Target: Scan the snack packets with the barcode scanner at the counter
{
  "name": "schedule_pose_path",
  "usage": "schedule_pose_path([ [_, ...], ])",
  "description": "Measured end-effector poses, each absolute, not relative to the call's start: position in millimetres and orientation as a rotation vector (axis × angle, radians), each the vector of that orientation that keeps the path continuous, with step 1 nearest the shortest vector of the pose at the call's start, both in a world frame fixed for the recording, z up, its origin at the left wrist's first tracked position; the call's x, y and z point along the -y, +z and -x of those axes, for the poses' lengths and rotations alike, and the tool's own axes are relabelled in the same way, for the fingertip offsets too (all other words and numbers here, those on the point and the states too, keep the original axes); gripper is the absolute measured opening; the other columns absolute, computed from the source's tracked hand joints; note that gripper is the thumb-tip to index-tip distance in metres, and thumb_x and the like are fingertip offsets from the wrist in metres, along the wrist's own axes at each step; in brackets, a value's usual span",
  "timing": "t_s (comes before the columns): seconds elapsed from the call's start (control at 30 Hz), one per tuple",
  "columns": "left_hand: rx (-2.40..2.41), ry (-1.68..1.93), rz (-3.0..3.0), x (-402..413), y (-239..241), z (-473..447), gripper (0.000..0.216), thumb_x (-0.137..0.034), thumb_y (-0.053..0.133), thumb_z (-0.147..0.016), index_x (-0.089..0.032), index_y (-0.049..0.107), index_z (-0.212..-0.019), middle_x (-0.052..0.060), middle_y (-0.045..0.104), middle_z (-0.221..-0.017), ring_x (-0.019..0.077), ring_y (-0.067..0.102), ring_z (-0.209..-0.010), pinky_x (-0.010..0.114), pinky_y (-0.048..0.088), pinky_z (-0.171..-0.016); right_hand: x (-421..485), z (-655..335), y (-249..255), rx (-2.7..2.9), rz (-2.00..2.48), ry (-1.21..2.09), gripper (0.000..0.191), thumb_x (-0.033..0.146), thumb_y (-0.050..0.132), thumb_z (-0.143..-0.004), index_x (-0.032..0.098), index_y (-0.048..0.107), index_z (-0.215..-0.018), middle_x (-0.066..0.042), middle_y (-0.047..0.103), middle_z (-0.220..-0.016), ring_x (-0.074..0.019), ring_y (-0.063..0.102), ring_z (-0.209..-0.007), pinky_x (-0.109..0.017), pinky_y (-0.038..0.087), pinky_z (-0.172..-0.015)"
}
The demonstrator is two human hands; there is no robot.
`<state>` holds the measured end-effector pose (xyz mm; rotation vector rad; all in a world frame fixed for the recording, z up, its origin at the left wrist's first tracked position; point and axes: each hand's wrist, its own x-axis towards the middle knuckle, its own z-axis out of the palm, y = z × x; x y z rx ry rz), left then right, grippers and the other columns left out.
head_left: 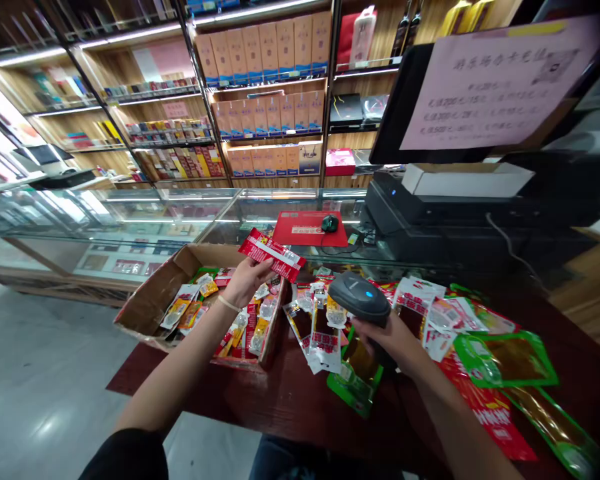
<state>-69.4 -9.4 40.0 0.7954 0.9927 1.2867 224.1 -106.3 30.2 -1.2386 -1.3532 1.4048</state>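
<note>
My left hand (247, 283) pinches a red snack packet (274, 253) with a pale stripe, held above the right edge of a cardboard box (147, 287). Inside the box lie several small snack packets (190, 310) in red, yellow and white. In my right hand (387, 337) is a dark barcode scanner (360, 297) with a blue light on top, its handle wrapped by my fingers. Beneath and around the scanner, white-topped packets (325, 340) and a green-edged packet (355, 377) are spread on the dark red table (300, 400).
More packets (505, 360) pile up at the right. Behind them stand a black monitor (405, 100) bearing a paper notice and a black machine (405, 220). A red mat (295, 230) with a mouse (329, 223) lies on the glass counter (210, 213). Shelves of boxes (275, 113) line the wall.
</note>
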Motion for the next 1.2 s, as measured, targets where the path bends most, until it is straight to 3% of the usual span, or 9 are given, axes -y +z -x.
schedule_pose_path([
  [0.2,-0.998,1.25,-0.875,17,38,47,0.031,-0.019,0.083,-0.07,-0.013,0.067,-0.096,0.009,0.074,-0.102,0.0168,0.071,-0.091,0.031,0.057,-0.087,115,-232,27,1.371,1.265,1.385,0.037,0.049,0.078,-0.07,0.023,0.057,-0.085,0.006,0.051,-0.045,-0.0115,0.043,-0.036,-0.025,0.034,-0.041],
  [0.5,-1.115,1.131,-1.141,15,31,25,0.041,-0.034,0.083,-0.068,-0.013,0.065,-0.099,0.008,0.072,-0.098,0.0173,0.067,-0.083,0.031,0.054,-0.077,121,-258,9,1.203,1.241,1.33,0.041,0.051,0.078,-0.074,0.022,0.053,-0.086,0.007,0.052,-0.046,-0.0102,0.043,-0.038,-0.025,0.035,-0.043],
  [0.77,-1.265,0.888,-1.787,2,12,-21,0.023,-0.027,0.074,-0.071,-0.018,0.057,-0.084,-0.003,0.061,-0.076,0.0133,0.057,-0.072,0.025,0.046,-0.071,129,-284,11,0.99,1.234,1.332,0.041,0.052,0.081,-0.07,0.02,0.056,-0.074,0.006,0.053,-0.05,-0.0085,0.045,-0.036,-0.023,0.036,-0.039],
  [0.93,-1.034,0.674,-1.796,0,1,-42,0.02,-0.026,0.072,-0.074,-0.017,0.06,-0.087,0.002,0.067,-0.087,0.0154,0.062,-0.083,0.029,0.048,-0.079,134,-291,7,0.952,1.211,1.308,0.038,0.048,0.082,-0.071,0.019,0.058,-0.073,0.005,0.054,-0.051,-0.0077,0.045,-0.036,-0.022,0.036,-0.038],
  [1.2,-1.034,0.834,-1.638,-6,19,-7,0.024,-0.03,0.073,-0.076,-0.016,0.059,-0.09,0.002,0.065,-0.085,0.0123,0.062,-0.076,0.026,0.048,-0.074,130,-287,6,0.987,1.286,1.338,0.042,0.052,0.083,-0.068,0.019,0.056,-0.068,0.004,0.053,-0.049,-0.0081,0.045,-0.036,-0.022,0.035,-0.038],
])
